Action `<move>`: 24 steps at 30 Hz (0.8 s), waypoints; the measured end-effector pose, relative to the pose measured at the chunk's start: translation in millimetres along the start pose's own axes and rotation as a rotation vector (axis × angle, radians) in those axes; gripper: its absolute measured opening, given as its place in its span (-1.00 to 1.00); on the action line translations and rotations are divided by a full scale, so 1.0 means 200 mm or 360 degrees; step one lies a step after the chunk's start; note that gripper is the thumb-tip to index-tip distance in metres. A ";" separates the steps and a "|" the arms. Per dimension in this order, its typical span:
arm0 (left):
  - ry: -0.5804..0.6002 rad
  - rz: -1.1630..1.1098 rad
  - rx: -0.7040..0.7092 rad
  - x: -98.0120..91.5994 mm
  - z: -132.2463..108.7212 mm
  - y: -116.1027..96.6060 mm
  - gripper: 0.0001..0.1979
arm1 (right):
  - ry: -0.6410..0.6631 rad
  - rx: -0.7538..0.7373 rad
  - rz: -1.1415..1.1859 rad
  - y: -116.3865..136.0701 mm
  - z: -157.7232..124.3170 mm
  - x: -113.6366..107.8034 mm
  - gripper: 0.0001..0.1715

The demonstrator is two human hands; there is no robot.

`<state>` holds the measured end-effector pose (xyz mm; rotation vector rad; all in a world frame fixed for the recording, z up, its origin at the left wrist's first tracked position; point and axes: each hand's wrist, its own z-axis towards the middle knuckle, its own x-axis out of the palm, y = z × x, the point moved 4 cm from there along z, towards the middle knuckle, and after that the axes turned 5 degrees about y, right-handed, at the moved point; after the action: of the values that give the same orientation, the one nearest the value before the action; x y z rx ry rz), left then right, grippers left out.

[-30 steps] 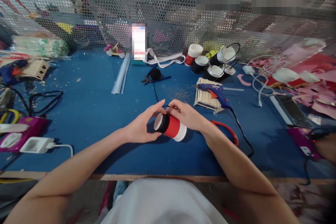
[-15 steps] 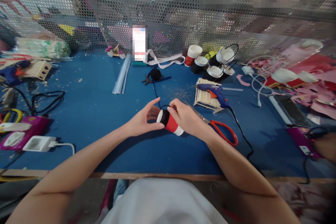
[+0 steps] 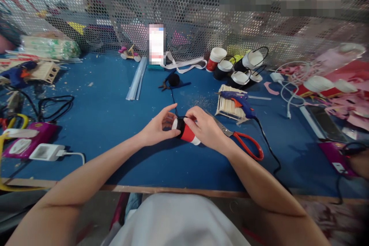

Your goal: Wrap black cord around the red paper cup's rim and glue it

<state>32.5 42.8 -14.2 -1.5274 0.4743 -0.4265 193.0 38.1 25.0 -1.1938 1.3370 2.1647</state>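
A small red and white paper cup (image 3: 188,135) lies tilted on its side between my hands, with a black band of cord wound round one end. My left hand (image 3: 158,127) grips the cup at that wound end, thumb in front and fingers behind. At the cup's upper side, my right hand (image 3: 206,126) pinches the black cord (image 3: 173,98), its palm over the red part. From there the cord runs up to a black ball of yarn (image 3: 173,80), which lies beside dark-handled pliers (image 3: 164,85). Red-handled scissors (image 3: 249,146) rest to the right of my right hand.
A blue glue gun (image 3: 238,100) lies on a small stick raft (image 3: 227,108), its cable trailing to the front edge. Several cups with black handles (image 3: 223,70) stand at the back right. Clear glue sticks (image 3: 136,80) lie left of a propped phone (image 3: 156,44). Purple power strips (image 3: 31,138) flank both sides.
The view has shifted slightly, so the table items appear a little to the right. Both hands keep their hold on the cup and cord, with the cup turned slightly.
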 end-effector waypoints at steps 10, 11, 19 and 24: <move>0.0103 0.0113 0.0224 0.01 -0.01 -0.02 -0.18 | 0.0059 0.0023 0.0258 -0.02 0.01 0.00 -0.89; 0.0109 0.0118 0.0234 0.01 -0.01 -0.02 -0.18 | 0.0069 0.0035 0.0253 -0.02 0.01 0.00 -0.90; 0.0048 0.0185 0.0127 0.02 -0.01 -0.03 -0.17 | 0.0012 0.0020 0.0132 -0.01 0.01 0.02 -0.88; -0.0046 0.0143 0.0021 0.03 -0.01 -0.02 -0.14 | -0.0029 0.0013 -0.0041 0.01 0.00 0.06 -0.88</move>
<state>37.3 37.3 -10.3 -1.4913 0.5146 -0.3367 184.3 35.4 17.1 -1.1789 1.3148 2.1453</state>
